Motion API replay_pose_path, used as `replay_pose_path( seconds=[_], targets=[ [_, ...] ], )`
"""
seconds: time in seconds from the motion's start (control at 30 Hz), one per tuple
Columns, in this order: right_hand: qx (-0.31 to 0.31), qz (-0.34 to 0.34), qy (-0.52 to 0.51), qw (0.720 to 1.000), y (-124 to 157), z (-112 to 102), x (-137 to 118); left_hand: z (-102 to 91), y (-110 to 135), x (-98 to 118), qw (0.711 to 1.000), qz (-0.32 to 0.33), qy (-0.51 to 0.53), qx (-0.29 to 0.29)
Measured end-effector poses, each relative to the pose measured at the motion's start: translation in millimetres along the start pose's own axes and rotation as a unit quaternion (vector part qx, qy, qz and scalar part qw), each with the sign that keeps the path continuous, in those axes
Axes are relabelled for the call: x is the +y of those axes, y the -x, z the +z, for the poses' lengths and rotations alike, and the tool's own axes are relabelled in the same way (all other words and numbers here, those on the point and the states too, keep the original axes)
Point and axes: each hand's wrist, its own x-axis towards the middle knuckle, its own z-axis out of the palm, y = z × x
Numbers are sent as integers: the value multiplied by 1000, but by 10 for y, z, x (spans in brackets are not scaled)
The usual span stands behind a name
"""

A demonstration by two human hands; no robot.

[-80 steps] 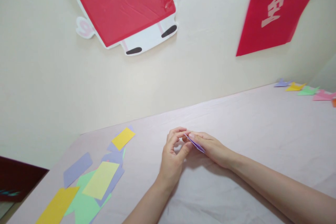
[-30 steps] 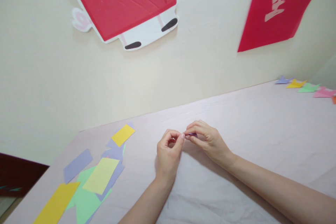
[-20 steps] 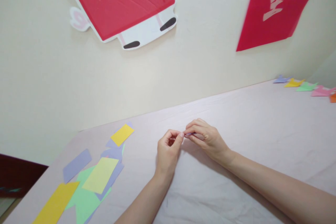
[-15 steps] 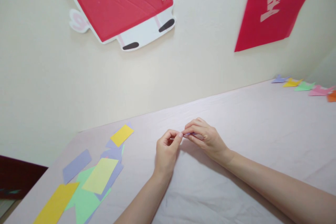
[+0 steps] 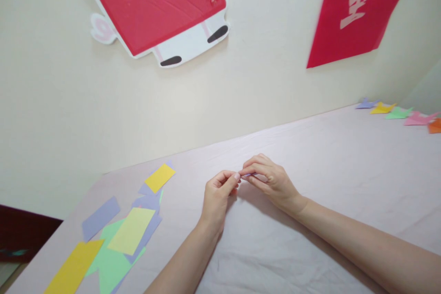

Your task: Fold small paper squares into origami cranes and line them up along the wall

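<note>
Both hands meet over the middle of the cloth-covered table. A small piece of purple paper (image 5: 250,175) shows between the fingers of my right hand (image 5: 272,181), which pinches it. My left hand (image 5: 217,197) has thumb and index finger pressed together at the paper's left end, touching the right fingertips. Most of the paper is hidden by the fingers, so its folded shape cannot be made out.
Loose sheets lie at the left: a yellow sheet (image 5: 74,268), a pale yellow one (image 5: 132,229), green paper (image 5: 113,257) and a purple one (image 5: 100,218). Several folded paper figures (image 5: 399,112) line the far right. A wall (image 5: 165,115) with red hangings stands behind the table.
My left hand has turned slightly, with its thumb straighter and its other fingers now showing beneath. My right hand keeps its pinch on the purple paper almost unmoved.
</note>
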Motion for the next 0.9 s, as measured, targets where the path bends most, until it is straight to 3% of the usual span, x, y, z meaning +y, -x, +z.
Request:
replay_pose_path(
  seconds=[0.37,0.5,0.73,0.9],
  targets=[
    [10,36,-74,997,-8,7,-28,-2,17,72,983,-117,120,-81],
    [13,73,-121,990,-17,16,-50,-2,14,71,977,-128,130,-108],
    [20,166,-192,967,-6,46,-70,-3,7,28,991,-49,90,-91],
    [39,223,-252,941,0,77,-50,8,17,-3,994,70,-57,-57]
  ],
)
